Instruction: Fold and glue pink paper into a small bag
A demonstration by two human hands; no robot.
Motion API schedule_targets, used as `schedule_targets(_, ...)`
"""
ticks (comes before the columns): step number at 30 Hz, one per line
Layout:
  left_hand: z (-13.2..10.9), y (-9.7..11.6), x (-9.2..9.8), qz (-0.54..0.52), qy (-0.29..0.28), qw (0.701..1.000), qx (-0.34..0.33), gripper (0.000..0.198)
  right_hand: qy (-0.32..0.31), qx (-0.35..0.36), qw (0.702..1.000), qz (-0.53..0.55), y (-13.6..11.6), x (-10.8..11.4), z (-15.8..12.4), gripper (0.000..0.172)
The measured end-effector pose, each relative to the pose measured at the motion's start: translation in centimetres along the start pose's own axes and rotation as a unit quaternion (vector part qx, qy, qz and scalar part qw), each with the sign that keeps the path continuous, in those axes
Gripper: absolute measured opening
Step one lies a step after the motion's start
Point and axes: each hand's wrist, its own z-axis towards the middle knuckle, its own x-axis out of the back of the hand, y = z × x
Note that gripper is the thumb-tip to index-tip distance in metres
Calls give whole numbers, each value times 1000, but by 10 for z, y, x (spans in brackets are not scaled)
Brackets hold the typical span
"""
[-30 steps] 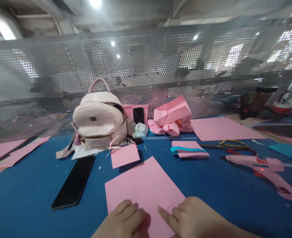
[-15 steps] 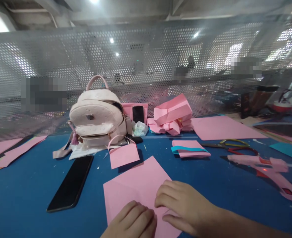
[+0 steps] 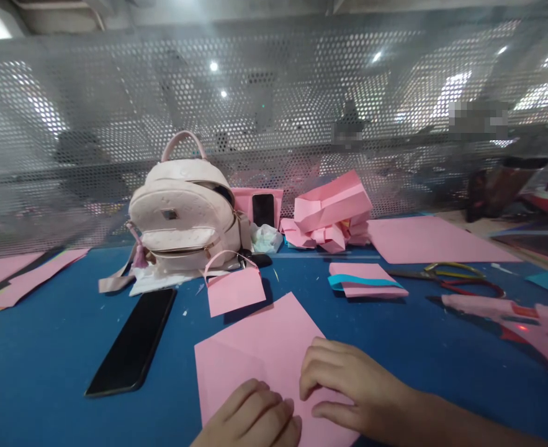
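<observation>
A sheet of pink paper (image 3: 259,338) lies on the blue table in front of me, its lower part running beneath my hands. My left hand (image 3: 255,416) rests on the sheet near the bottom of the view, fingers curled close together, their tips hidden against the paper. At the sheet's right side is my right hand (image 3: 343,385), with bent fingers touching the paper and the thumb apart from them. Just beyond the sheet stands a small pink paper bag (image 3: 236,292) with a thin curved handle. A folded pink piece with a blue strip (image 3: 367,280) lies to its right.
A black phone (image 3: 134,341) lies at left, before a white backpack (image 3: 180,211). Crumpled pink paper (image 3: 332,211) sits at the back. Scissors (image 3: 455,276) and a pink glue gun (image 3: 506,313) with a lit red light are at right. A perforated metal screen (image 3: 283,124) stands behind.
The view has shifted slightly, so the things at the right appear farther right. My right hand sits a little farther right; my left hand has barely moved.
</observation>
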Motion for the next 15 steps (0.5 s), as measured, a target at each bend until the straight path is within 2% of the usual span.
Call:
schedule_targets(5, -1, 0, 1, -10, -3, 1000, -1, 28, -3, -3, 1000, 13, -1, 2, 1, 19)
schedule_targets(12, -2, -2, 2, -30, -15, 999, -5, 26, 34, -60, 987, 146, 1, 3, 3, 18)
schedule_targets(15, 0, -2, 4, -33, -10, 999, -5, 27, 35, -75, 983, 166, -1, 4, 5, 22)
